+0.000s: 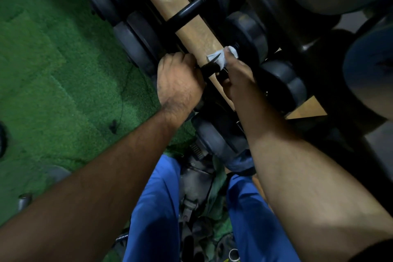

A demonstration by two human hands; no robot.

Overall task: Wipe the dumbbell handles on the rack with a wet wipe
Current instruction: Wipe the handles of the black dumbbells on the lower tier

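Both hands work one dumbbell handle on the rack.

Head view: left hand is curled round the near end of a black dumbbell handle where it crosses the tan rack rail, steadying it; right hand pinches a white wet wipe against the far end of that handle, beside the weight head. To do it well, I judge the wipe should wrap the bar and travel its full length while the left hand shifts aside. Another handle up the rail awaits.
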